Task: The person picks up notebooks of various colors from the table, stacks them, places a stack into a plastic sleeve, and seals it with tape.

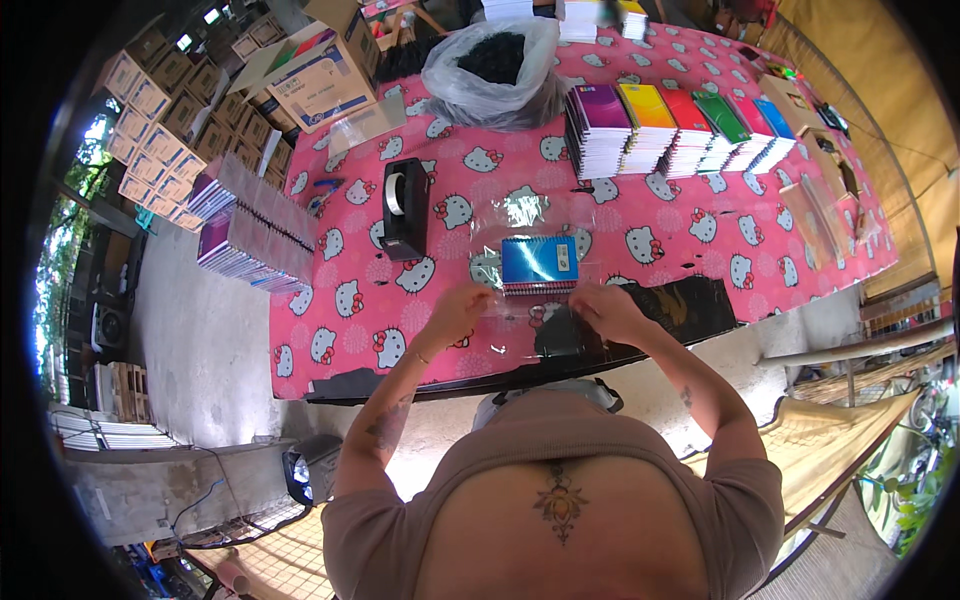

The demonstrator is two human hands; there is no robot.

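A small stack of spiral notebooks [535, 262] with a blue cover on top lies in front of me, its coil edge toward me. Under and around it spreads clear plastic film [505, 335], shiny and partly wrinkled. My left hand [466, 310] is at the near left corner of the notebooks, fingers pinched on the film. Opposite it, my right hand [608, 312] is closed on the film by the near right corner. Left of the notebooks stands a black tape dispenser [404, 215] with a pale roll.
Piles of colored notebooks [672, 125] stand at the far right of the pink table [455, 255]. A black-filled plastic bag [495, 75] and an open carton [315, 75] sit at the back. Wrapped notebooks [255, 235] are piled at the left edge; clear sheets [815, 222] lie at right.
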